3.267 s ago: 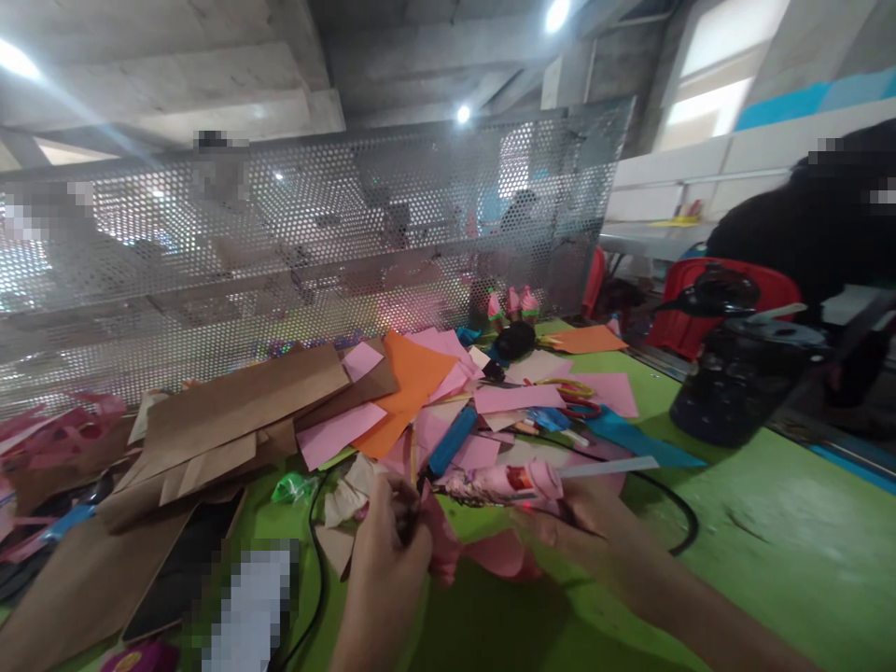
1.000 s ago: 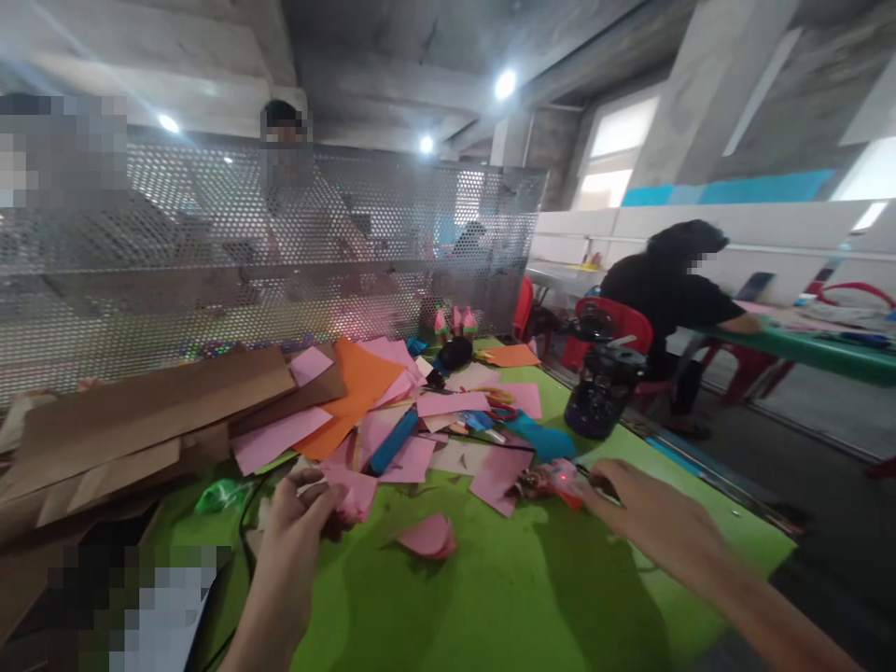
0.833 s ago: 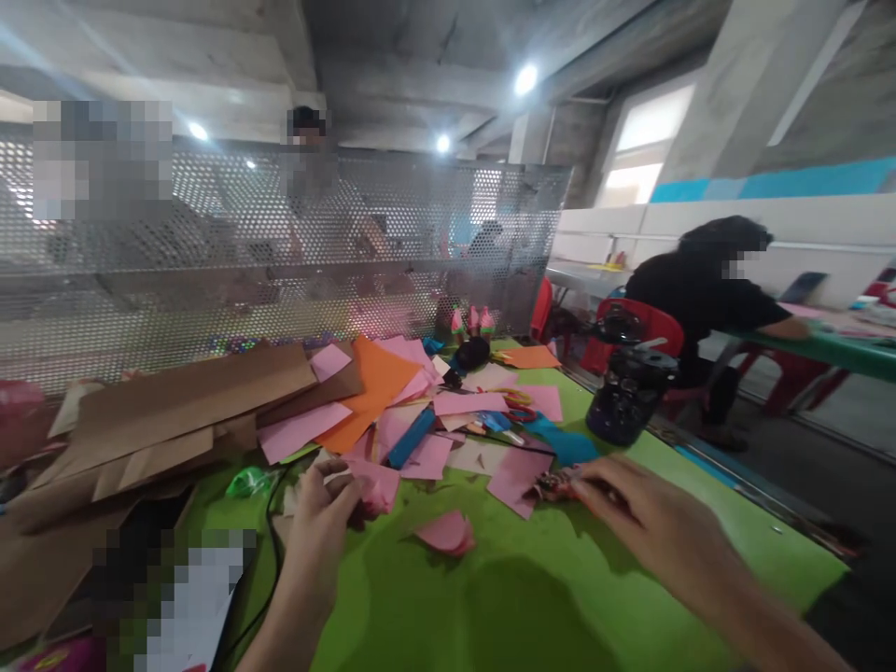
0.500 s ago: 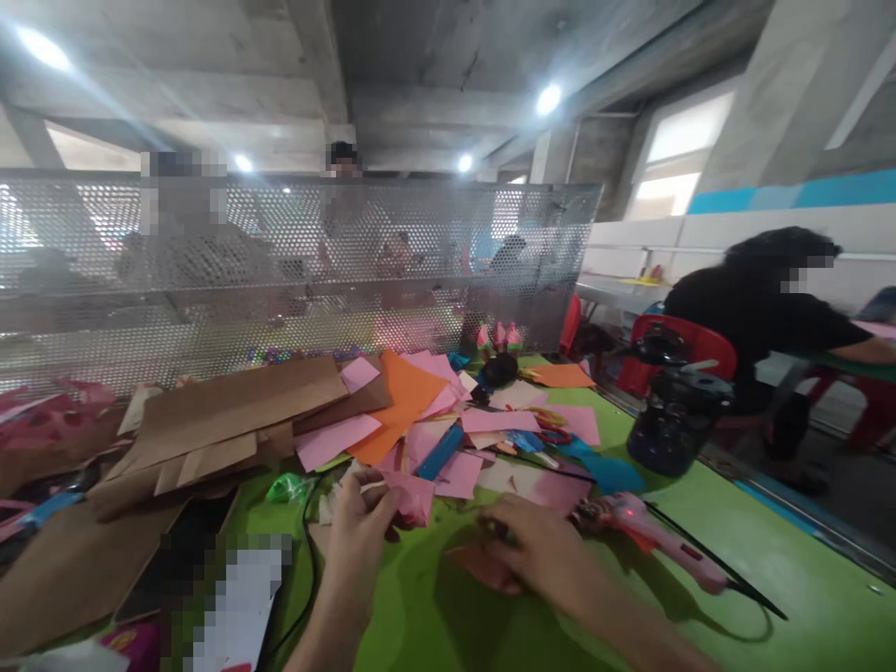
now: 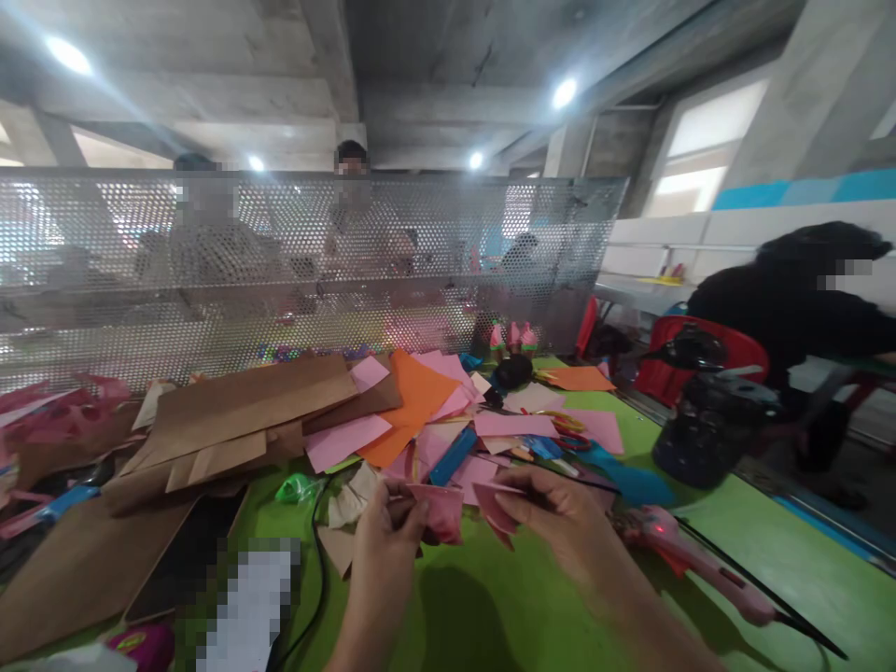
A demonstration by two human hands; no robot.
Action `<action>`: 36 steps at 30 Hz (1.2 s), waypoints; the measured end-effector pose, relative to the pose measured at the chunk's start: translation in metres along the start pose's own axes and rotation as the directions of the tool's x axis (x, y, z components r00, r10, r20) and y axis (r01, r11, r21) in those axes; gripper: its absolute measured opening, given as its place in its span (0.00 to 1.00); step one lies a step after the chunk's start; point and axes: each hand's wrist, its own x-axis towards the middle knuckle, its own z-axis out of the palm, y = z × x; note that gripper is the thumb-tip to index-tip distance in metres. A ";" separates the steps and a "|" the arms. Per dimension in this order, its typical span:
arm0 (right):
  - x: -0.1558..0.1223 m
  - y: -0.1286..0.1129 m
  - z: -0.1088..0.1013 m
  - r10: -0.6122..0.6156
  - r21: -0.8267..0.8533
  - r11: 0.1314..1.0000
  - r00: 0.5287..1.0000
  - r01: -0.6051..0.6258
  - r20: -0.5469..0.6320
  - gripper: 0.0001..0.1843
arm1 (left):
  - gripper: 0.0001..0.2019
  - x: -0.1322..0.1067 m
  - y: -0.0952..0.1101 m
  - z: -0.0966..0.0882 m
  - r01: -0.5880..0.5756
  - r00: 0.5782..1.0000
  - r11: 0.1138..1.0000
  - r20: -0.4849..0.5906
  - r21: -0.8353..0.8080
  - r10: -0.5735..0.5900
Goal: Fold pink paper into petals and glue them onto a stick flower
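Note:
My left hand [image 5: 392, 532] pinches a folded pink paper piece [image 5: 443, 513] between thumb and fingers. A second pink paper piece [image 5: 494, 509], with a pointed lower edge, is gripped by my right hand [image 5: 550, 518]. The two pieces face each other a small gap apart, above the green table [image 5: 448, 616]. To the right of my right hand lies a pink glue gun [image 5: 700, 560] with a red light on it. Crumpled beige paper [image 5: 354, 495] sits just behind my left hand.
Brown cardboard sheets [image 5: 245, 406] pile up at the left. Orange paper [image 5: 413, 401], a blue tool [image 5: 452, 457] and scissors [image 5: 570, 425] lie behind my hands. A dark jar [image 5: 714, 429] stands at the right edge. Beyond the perforated screen [image 5: 434, 243] are people; another person [image 5: 791, 289] sits at right.
My right hand has risen from the table with its pink paper piece and come close to the left hand. The view has turned slightly left.

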 end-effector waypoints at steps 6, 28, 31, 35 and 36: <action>-0.011 0.000 0.030 -0.055 -0.121 0.992 0.993 0.042 -0.105 0.04 | 0.10 -0.005 -0.004 0.005 -0.001 1.000 1.000 0.010 -0.002 0.001; -0.018 0.010 0.028 -0.044 -0.192 0.981 0.988 0.015 -0.147 0.09 | 0.19 -0.011 -0.002 0.009 0.086 0.996 0.992 0.019 -0.096 -0.084; -0.017 0.013 0.027 -0.028 -0.161 0.987 0.989 0.004 -0.148 0.10 | 0.19 -0.011 -0.004 0.009 0.071 0.997 0.991 0.031 -0.109 -0.068; -0.017 0.015 0.027 -0.038 -0.172 0.985 0.987 0.011 -0.158 0.10 | 0.20 -0.012 -0.005 0.008 0.087 0.995 0.989 0.049 -0.118 -0.082; -0.018 0.015 0.027 -0.047 -0.179 0.984 0.986 0.018 -0.160 0.09 | 0.19 -0.013 -0.006 0.008 0.089 0.995 0.989 0.053 -0.121 -0.083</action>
